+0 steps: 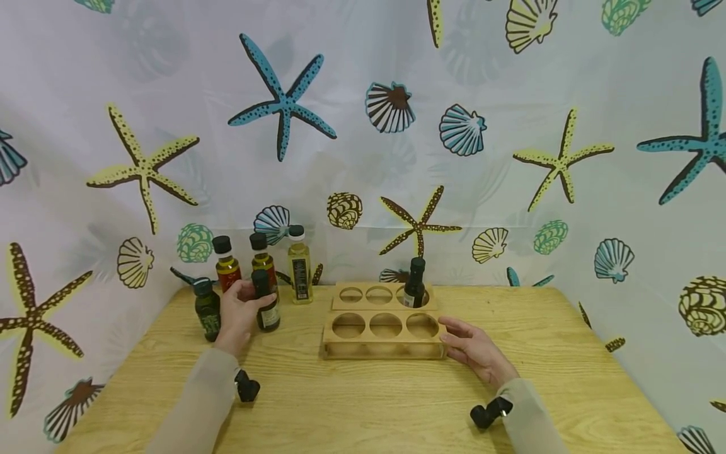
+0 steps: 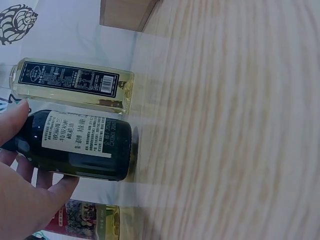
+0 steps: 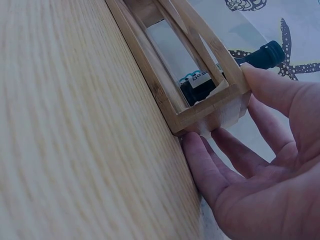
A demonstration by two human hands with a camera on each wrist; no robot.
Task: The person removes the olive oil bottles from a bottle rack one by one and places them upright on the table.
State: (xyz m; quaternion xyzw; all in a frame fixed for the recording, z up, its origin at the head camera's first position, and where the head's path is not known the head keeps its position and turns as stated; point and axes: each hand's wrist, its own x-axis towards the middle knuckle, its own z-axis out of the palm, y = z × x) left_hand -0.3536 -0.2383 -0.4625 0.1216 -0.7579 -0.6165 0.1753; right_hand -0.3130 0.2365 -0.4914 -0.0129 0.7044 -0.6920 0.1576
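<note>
On the left, my left hand (image 1: 238,312) grips a dark olive oil bottle (image 1: 269,315) by its upper part, thumb on one side and fingers on the other. The left wrist view shows the bottle's white printed label (image 2: 75,134) turned to the camera; whether its base touches the table I cannot tell. A two-tier wooden bottle rack (image 1: 386,350) stands mid-table. My right hand (image 1: 473,347) holds its right end, with the thumb (image 3: 265,82) at one edge and fingers curved against the end piece. One slim dark bottle (image 1: 416,284) sits in the back row's right hole.
Left of the rack stand a clear bottle of pale oil (image 1: 300,274), two red-labelled oil bottles (image 1: 229,271) and a squat dark green bottle (image 1: 208,312). They are close around the left hand. A patterned curtain (image 1: 363,157) hangs behind the wooden table (image 1: 363,403).
</note>
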